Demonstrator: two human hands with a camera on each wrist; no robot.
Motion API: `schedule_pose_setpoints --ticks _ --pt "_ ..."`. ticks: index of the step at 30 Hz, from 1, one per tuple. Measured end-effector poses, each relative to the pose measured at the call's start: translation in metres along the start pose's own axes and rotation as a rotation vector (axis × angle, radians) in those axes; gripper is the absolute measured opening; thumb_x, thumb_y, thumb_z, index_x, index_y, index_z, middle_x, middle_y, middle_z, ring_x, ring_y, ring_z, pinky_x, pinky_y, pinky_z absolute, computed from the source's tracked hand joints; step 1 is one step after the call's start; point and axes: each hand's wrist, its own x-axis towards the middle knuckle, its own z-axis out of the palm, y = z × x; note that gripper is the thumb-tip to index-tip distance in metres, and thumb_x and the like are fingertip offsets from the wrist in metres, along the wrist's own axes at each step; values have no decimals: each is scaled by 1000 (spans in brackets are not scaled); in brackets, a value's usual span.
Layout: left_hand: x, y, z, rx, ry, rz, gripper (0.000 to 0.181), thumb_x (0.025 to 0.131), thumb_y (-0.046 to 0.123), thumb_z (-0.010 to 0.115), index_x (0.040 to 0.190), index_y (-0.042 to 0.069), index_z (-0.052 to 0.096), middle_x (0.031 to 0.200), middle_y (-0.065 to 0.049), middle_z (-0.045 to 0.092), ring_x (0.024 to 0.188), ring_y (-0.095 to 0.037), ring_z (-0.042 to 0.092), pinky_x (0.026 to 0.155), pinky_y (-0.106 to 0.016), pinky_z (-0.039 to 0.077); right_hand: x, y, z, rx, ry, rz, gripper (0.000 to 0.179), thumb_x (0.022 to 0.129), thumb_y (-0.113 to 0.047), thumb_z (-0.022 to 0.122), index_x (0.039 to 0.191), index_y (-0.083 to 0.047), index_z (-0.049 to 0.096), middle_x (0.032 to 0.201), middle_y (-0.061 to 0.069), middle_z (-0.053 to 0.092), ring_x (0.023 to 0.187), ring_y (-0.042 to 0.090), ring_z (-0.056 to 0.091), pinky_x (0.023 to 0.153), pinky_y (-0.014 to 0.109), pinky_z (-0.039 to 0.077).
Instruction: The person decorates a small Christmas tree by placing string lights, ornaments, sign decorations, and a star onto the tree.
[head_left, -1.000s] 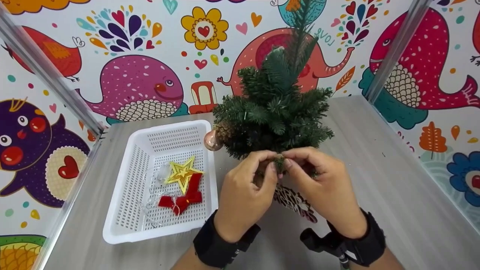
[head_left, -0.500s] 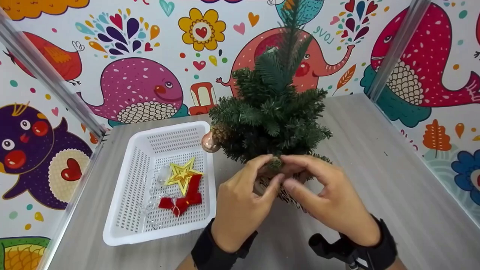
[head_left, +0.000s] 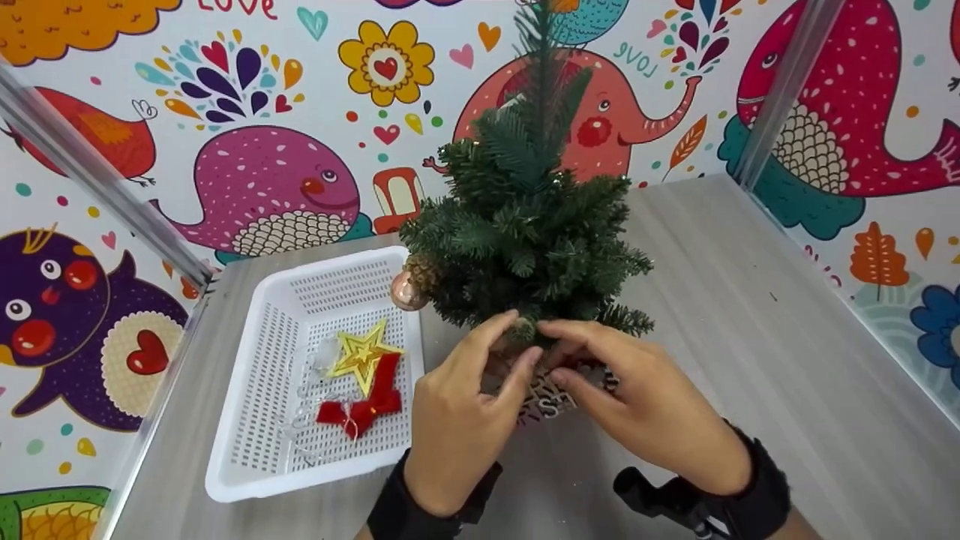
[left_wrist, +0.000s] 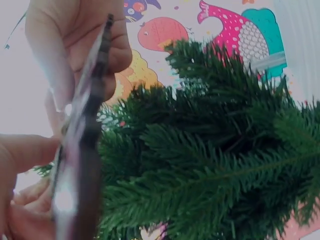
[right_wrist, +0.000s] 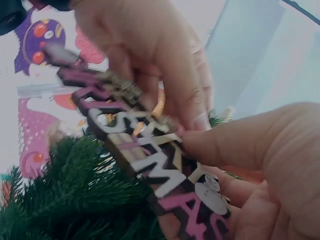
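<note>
A flat "Merry Christmas" letter sign [right_wrist: 155,167], pink, white and gold, hangs at the front of a small green Christmas tree [head_left: 525,225]. My right hand [head_left: 652,409] holds it near its top edge, thumb [right_wrist: 225,137] on one side and fingers curled behind. My left hand [head_left: 465,409] has its curled fingertips at the same edge, close to the right thumb. Between both forefingers a branch tip [head_left: 523,330] sticks out toward me. The left wrist view shows the sign [left_wrist: 80,145] edge-on, blurred, beside the branches. Any hanging cord is hidden by the fingers.
To the left stands a white perforated basket [head_left: 255,300]. A gold star [head_left: 364,356], a red bow [head_left: 367,405] and clear ornaments lie in it. A pinkish ball [head_left: 407,291] and a pinecone [head_left: 424,274] hang on the tree's left side. Patterned panels enclose the grey table [head_left: 750,300].
Both hands have shifted slightly left and down. The fingertips have spread apart around the branch tip, and the sign's letters now show below them. In the head view the tree appears farther left.
</note>
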Motion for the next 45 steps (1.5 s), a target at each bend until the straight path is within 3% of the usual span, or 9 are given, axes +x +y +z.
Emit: schedule_pose_setpoints --ticks 3,7,10,17,27,32,37,42,45 --pt "2 -3 0 56 27 33 45 96 24 76 137 10 64 119 -5 76 92 -11 74 70 -16 52 3 1 3 -79 54 5 54 98 -5 69 147 -21 54 120 -8 68 100 2 65 79 20 54" --pt "0 -5 3 64 45 45 48 94 27 77 137 9 64 115 -5 77 95 -11 74 75 -16 54 0 2 7 -165 112 30 53 94 -4 74 142 -20 58 120 -10 67 101 0 64 79 20 53" --pt "-4 -7 2 44 60 38 45 94 28 78 133 8 66 111 -6 77 98 -14 73 84 -19 57 -2 4 11 -176 125 21 52 92 -2 75 139 -18 59 118 -11 67 99 0 64 81 19 53" --pt "-8 -14 -3 -1 118 15 38 94 27 78 123 5 69 99 -3 74 88 -14 67 76 -22 56 2 5 13 -191 149 -46 55 89 2 77 137 -20 63 118 -7 68 100 2 63 83 13 47" --pt "-13 -21 -8 0 36 -50 40 92 26 81 126 8 69 112 -3 73 107 -14 68 96 -22 53 2 7 12 -208 172 -85 50 88 4 77 132 -17 66 122 -4 67 103 5 62 86 14 45" --pt "-12 -25 -9 -26 1 -21 30 86 16 84 114 8 73 109 -4 74 103 -16 71 93 -26 58 2 7 10 -196 195 -71 43 91 3 75 128 -16 68 121 -7 66 103 2 60 84 15 46" --pt "-13 -22 -8 -75 1 13 18 86 8 83 101 9 75 103 -2 72 95 -11 70 89 -18 57 1 8 9 -174 206 -54 42 92 4 73 127 -17 68 121 -6 67 102 2 60 83 15 45" --pt "-14 -19 -4 -81 5 21 15 85 6 83 98 9 75 101 -2 72 94 -11 70 88 -17 56 1 9 10 -183 235 -67 48 89 9 74 129 -18 68 119 -3 68 94 3 57 79 16 42" --pt "-14 -20 -4 -71 14 25 15 85 7 83 97 9 75 101 -3 72 94 -12 70 88 -18 57 1 9 10 -188 241 -70 47 89 9 73 128 -17 68 119 -2 68 98 4 59 83 15 44"
